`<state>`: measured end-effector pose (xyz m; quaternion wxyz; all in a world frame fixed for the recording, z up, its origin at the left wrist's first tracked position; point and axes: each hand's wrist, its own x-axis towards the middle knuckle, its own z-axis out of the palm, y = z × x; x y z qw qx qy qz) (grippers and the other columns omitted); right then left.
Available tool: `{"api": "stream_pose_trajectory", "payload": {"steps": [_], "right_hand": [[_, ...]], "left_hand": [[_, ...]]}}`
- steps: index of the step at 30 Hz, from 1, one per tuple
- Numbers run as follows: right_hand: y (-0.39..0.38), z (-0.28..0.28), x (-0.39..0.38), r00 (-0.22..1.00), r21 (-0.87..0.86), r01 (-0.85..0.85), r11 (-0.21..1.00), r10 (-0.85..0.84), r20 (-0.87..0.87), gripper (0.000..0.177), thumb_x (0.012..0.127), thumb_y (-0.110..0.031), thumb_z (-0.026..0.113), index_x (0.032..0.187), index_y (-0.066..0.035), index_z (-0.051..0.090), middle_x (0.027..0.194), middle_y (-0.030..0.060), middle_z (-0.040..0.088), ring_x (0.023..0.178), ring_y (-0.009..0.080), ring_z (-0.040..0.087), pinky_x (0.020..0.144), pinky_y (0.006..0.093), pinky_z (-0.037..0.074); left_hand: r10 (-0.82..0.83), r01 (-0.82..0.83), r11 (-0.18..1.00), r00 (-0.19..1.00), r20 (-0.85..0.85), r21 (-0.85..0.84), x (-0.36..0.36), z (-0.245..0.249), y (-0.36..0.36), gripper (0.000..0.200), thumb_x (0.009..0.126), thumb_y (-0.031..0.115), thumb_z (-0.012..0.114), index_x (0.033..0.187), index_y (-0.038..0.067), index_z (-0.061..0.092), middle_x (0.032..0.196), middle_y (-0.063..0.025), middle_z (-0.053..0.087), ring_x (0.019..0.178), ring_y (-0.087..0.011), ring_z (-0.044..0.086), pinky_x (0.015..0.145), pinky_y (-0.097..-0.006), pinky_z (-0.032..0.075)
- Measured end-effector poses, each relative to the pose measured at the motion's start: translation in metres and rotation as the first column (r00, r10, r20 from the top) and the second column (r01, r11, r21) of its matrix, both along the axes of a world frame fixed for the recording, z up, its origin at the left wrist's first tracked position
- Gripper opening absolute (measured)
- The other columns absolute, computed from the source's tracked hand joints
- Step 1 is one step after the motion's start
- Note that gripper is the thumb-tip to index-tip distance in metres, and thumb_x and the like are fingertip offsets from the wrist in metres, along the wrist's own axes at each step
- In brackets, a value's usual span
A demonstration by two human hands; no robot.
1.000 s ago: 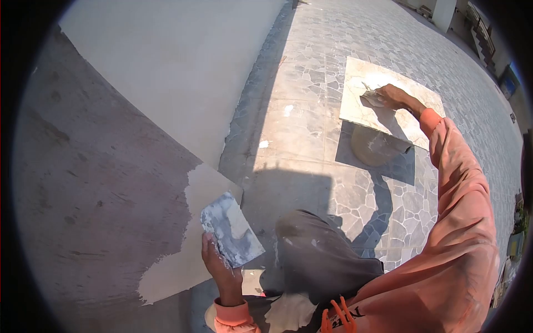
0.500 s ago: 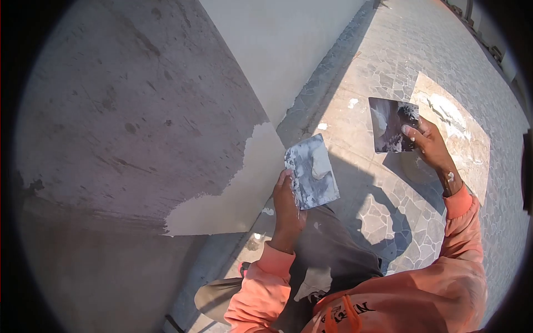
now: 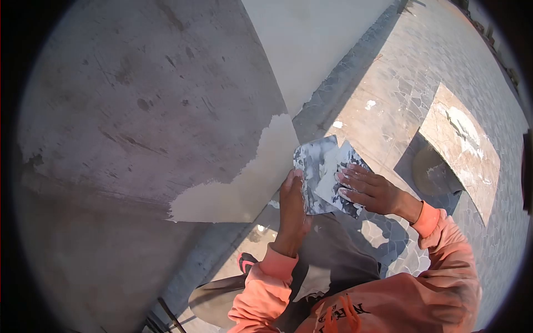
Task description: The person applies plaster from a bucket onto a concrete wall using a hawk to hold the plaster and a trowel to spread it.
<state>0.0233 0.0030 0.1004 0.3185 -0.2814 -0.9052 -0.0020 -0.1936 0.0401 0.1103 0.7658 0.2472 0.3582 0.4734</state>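
Fingers of the left hand [image 3: 292, 201] are grasping a blue-grey scraper [image 3: 312, 157] by its side, the thumb pressing on the flat, rectangular face. Fingers of the right hand [image 3: 376, 193] are gripping a dark scraper [image 3: 351, 155], lying spread across its white-crusted back. The two thin blades are overlapping above the person's dark trousers [image 3: 347, 238], thick white paste [image 3: 330, 166] clinging to them. To the left, a cream patch [image 3: 250, 183] with a ragged edge is covering the corner of a scuffed grey wall [image 3: 155, 105]; a smooth pale wall [image 3: 319, 44] is standing beyond. To the right, a marbled slab [image 3: 483, 177], smeared white, is resting atop a round bucket [image 3: 436, 172] on irregular stone paving [image 3: 438, 66].
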Motion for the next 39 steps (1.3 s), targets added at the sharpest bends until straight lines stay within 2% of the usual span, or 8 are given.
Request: {"api": "stream_pose_trajectory", "payload": {"steps": [6,9,13,17,23,24,30,39], "right_hand": [[-0.035,-0.033,0.056,0.972,-0.286,0.226,0.931,-0.198,0.126,0.073,0.063,0.011,0.052,0.134,-0.002,0.044,0.144,0.0184,0.039,0.13,0.034,0.042,0.112,0.0459,0.033],[-0.055,-0.034,0.093,0.922,-0.336,0.383,0.861,-0.332,0.2,0.08,0.061,0.01,0.054,0.138,-0.003,0.037,0.145,0.0181,0.037,0.131,0.0342,0.04,0.112,0.0459,0.031],[-0.07,0.008,0.152,0.645,-0.166,0.763,0.625,-0.752,0.133,0.071,0.066,0.016,0.05,0.133,-0.004,0.042,0.139,0.0161,0.045,0.125,0.0341,0.046,0.108,0.0443,0.037],[-0.068,0.011,0.246,0.293,-0.143,0.953,0.267,-0.93,0.223,0.064,0.068,0.014,0.051,0.129,-0.005,0.047,0.126,0.0198,0.055,0.109,0.0376,0.056,0.092,0.0419,0.049],[-0.06,-0.024,0.348,0.171,-0.083,0.985,0.153,-0.941,0.292,0.049,0.071,0.007,0.051,0.12,-0.002,0.056,0.107,0.0225,0.063,0.099,0.0392,0.06,0.084,0.0461,0.049],[-0.056,-0.024,0.346,0.129,-0.148,0.985,0.084,-0.935,0.331,0.044,0.074,0.004,0.051,0.117,-0.002,0.058,0.11,0.0239,0.062,0.103,0.0404,0.058,0.088,0.0455,0.047],[-0.035,-0.035,0.348,0.072,-0.084,0.996,0.04,-0.899,0.432,0.04,0.075,-0.001,0.054,0.114,-0.002,0.06,0.099,0.0233,0.065,0.092,0.0402,0.063,0.08,0.0464,0.05],[-0.023,-0.013,0.376,0.189,-0.103,0.981,0.164,-0.696,0.693,0.037,0.069,-0.003,0.054,0.104,-0.001,0.065,0.09,0.0242,0.066,0.085,0.0397,0.065,0.072,0.0447,0.052]], "left_hand": [[-0.026,0.026,1.0,1.0,0.005,-0.015,0.003,-0.025,-0.002,0.03,0.101,0.021,0.039,0.122,0.001,0.046,0.116,-0.0117,0.057,0.103,-0.02,0.061,0.088,-0.0329,0.052],[-0.111,0.109,0.987,0.994,0.01,0.116,-0.001,-0.013,0.001,0.034,0.1,0.016,0.037,0.128,-0.002,0.043,0.118,-0.0137,0.058,0.104,-0.024,0.061,0.088,-0.038,0.052],[-0.126,0.124,0.987,0.992,0.006,0.101,-0.008,-0.027,0.0,0.035,0.099,0.015,0.037,0.129,-0.002,0.043,0.121,-0.0146,0.057,0.105,-0.0251,0.061,0.088,-0.0389,0.053],[-0.115,0.114,0.991,0.993,0.021,0.065,-0.006,-0.031,-0.007,0.03,0.099,0.019,0.041,0.122,0.0,0.046,0.116,-0.0123,0.057,0.104,-0.0218,0.06,0.088,-0.0364,0.051],[-0.124,0.139,0.985,0.981,-0.147,0.102,-0.03,-0.02,-0.004,0.032,0.099,0.018,0.041,0.124,-0.001,0.046,0.117,-0.0121,0.057,0.104,-0.0222,0.06,0.09,-0.0367,0.05],[-0.127,0.145,0.984,0.98,-0.156,0.107,-0.035,-0.021,-0.002,0.033,0.099,0.019,0.041,0.125,-0.001,0.045,0.118,-0.0121,0.057,0.105,-0.0228,0.06,0.09,-0.0373,0.05],[-0.075,0.088,0.994,0.981,-0.177,0.065,-0.047,-0.034,-0.008,0.029,0.099,0.016,0.039,0.122,-0.001,0.047,0.114,-0.0116,0.058,0.102,-0.0215,0.06,0.089,-0.0358,0.05],[-0.148,0.152,0.988,0.983,-0.108,0.025,-0.047,-0.062,-0.016,0.028,0.1,0.015,0.038,0.12,-0.001,0.048,0.113,-0.011,0.058,0.101,-0.0201,0.06,0.09,-0.0351,0.049]]}}
